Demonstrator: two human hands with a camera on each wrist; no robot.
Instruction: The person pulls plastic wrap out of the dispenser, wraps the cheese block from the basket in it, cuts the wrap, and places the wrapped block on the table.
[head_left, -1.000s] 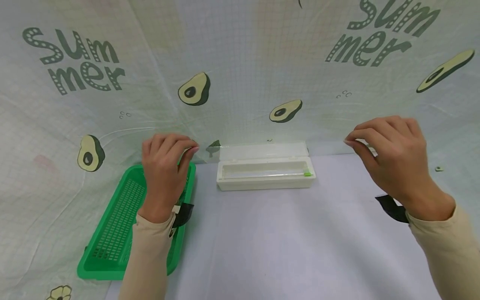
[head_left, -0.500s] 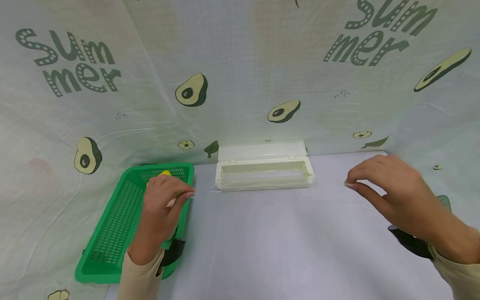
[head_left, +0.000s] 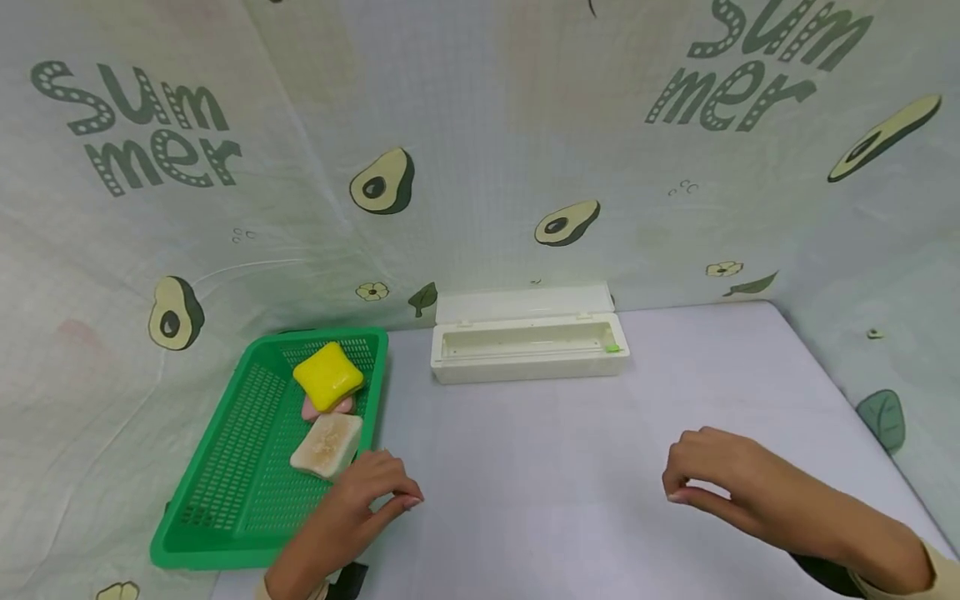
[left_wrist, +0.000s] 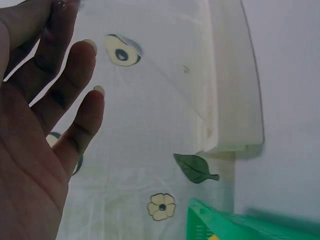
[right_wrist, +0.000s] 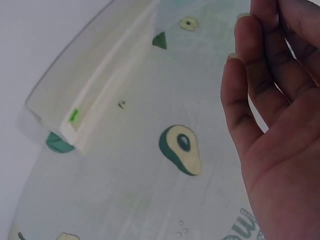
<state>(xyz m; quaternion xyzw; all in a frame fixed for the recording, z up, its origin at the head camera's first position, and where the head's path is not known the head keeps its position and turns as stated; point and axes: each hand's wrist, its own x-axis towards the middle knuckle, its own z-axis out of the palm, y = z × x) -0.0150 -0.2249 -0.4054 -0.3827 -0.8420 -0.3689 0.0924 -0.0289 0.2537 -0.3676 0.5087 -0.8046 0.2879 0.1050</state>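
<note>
Both hands hover low over the white table, thumbs and fingertips pinching the near-invisible clear cling film [head_left: 543, 507] stretched between them. My left hand [head_left: 352, 517] is beside the right rim of the green basket [head_left: 168, 533]; my right hand [head_left: 731, 483] is at the right of the table. Behind them lies a long white cling film dispenser [head_left: 532, 368], its lid up and a green slider [head_left: 613, 348] at its right end. The film's outline is hard to make out. In the wrist views the palms and outer fingers show, but the pinching fingertips are cut off.
Inside the basket are a yellow pillow-shaped piece [head_left: 328, 375], a pink piece [head_left: 345, 406] partly under it, and a toasted-bread-like slice [head_left: 327, 446]. A printed curtain [head_left: 480, 125] with avocados hangs behind the table.
Both hands have come down and toward the body from high in front of the curtain, still pinching. Glare over the dispenser half a second ago is gone; the basket's contents show now.
</note>
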